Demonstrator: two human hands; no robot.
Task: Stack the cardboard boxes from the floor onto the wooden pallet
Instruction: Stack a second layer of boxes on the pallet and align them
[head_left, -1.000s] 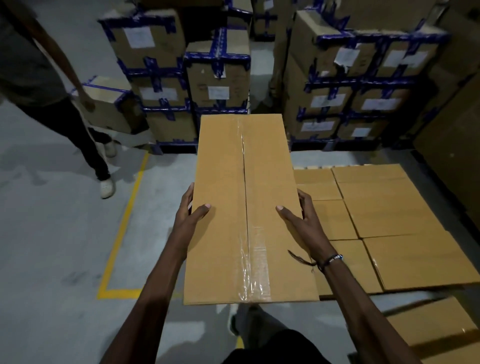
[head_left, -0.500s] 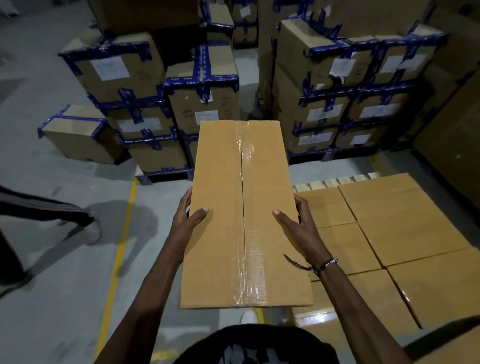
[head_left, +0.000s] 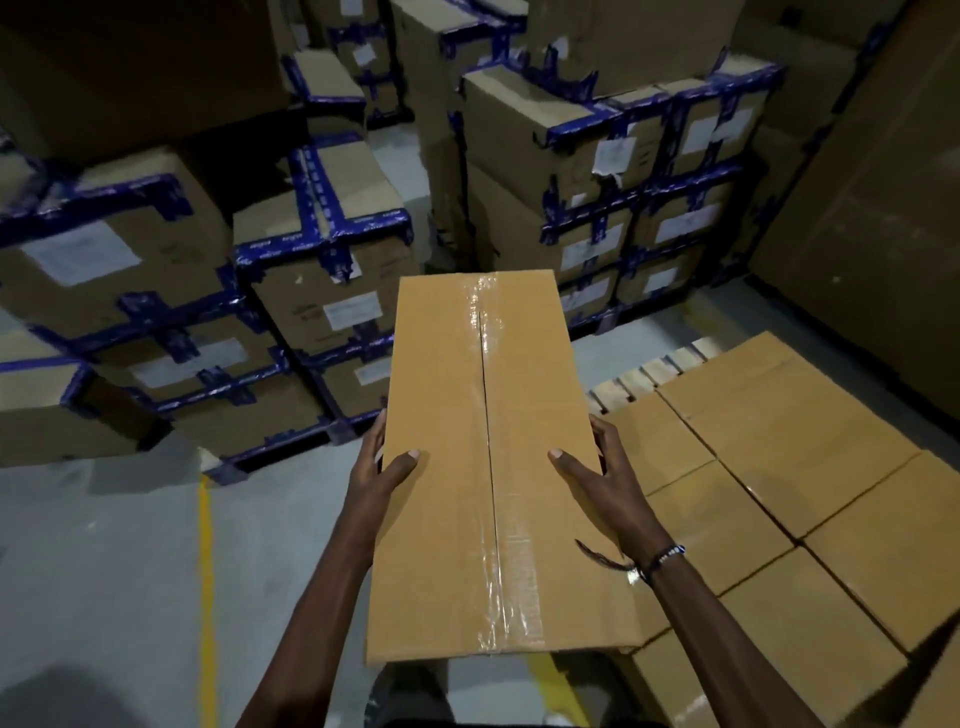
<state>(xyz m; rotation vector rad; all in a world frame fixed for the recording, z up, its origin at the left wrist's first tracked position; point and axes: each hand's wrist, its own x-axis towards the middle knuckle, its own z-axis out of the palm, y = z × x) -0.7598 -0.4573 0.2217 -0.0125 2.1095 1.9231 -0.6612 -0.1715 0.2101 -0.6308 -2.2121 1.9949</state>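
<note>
Between both hands (head_left: 498, 488), left (head_left: 375, 475) and right (head_left: 605, 483), a firmly gripped taped cardboard box (head_left: 493, 467).

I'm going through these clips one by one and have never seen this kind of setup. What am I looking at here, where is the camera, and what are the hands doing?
There is no machine here: a person wears one wide-angle camera on the head, looking forward and down, so you see their own arms. The left hand and right hand grip the long sides of a plain cardboard box sealed with clear tape, carried flat in front of them. To the right, a layer of similar plain boxes lies side by side on a wooden pallet, whose slats show at the far edge. Ahead stand stacks of boxes bound with blue tape, with white labels. A yellow line runs along the grey floor.
</note>
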